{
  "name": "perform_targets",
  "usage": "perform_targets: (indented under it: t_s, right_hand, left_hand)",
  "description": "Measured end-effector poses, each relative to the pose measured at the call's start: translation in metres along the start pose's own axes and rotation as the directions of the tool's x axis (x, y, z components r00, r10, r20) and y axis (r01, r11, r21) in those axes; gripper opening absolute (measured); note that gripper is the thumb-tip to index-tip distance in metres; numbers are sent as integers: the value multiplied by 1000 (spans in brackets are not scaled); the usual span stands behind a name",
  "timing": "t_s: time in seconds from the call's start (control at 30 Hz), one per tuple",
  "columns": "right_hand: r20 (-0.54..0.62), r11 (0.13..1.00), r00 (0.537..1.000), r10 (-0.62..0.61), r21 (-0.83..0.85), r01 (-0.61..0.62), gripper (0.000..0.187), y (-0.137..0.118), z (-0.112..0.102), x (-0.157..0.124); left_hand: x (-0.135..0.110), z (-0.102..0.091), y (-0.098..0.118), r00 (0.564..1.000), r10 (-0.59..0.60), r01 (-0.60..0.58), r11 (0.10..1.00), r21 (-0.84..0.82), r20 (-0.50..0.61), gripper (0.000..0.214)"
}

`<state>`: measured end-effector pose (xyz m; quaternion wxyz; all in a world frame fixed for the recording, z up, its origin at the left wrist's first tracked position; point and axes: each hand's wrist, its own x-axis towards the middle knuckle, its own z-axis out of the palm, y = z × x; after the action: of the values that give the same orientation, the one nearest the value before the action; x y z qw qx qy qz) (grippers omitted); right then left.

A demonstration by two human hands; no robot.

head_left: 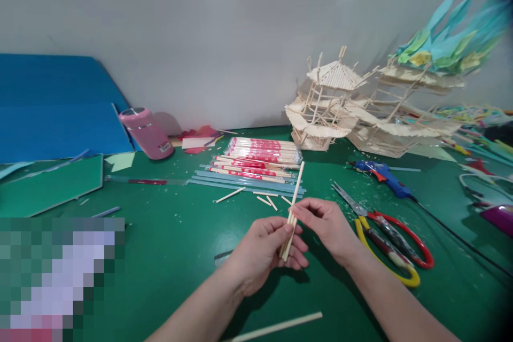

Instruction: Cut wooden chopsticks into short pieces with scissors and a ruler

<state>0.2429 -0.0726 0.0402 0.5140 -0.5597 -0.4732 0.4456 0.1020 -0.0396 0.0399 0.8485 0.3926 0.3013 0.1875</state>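
My left hand [266, 243] is closed around a small bunch of pale wooden sticks [286, 246], the thumb pressing them against the fingers. With its thumb and fingertips, my right hand [326, 224] pinches the same bunch near its upper part. One longer stick [298, 184] rises tilted above the others. Short cut stick pieces [271, 203] lie just beyond the hands, and a longer loose stick [280, 327] rests near the front edge. Part of a small clear item shows behind my left wrist, too hidden to name.
Wrapped chopstick packs [264, 150] and translucent glue sticks [248, 184] lie ahead. On the right are scissors [356, 203] with red and yellow handles and a blue glue gun [385, 177]. Stick-built pavilion models [332, 107] stand behind. A pink flask [148, 133] and blue board [60, 112] are left.
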Motion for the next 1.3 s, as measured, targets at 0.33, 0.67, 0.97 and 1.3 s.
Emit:
perform_targets:
  t_s: [0.33,0.67,0.97,1.3]
  right_hand:
    - [119,1000,993,-22,23,20,24,-2,8,-2]
    - [27,996,997,-65,-52,67,25,5,5,-2]
    - [48,996,997,-64,-60,67,22,4,4,-2]
    - [79,997,995,-68,-24,70,23,3,6,-3]
  left_hand:
    - [2,2,-1,995,82,-82,997,-9,-57,20]
    - [1,3,-2,996,62,-61,998,9,-68,24]
    - [1,3,-2,996,52,-52,999,9,-71,22]
    - [1,3,-4,996,62,-62,998,1,-63,20]
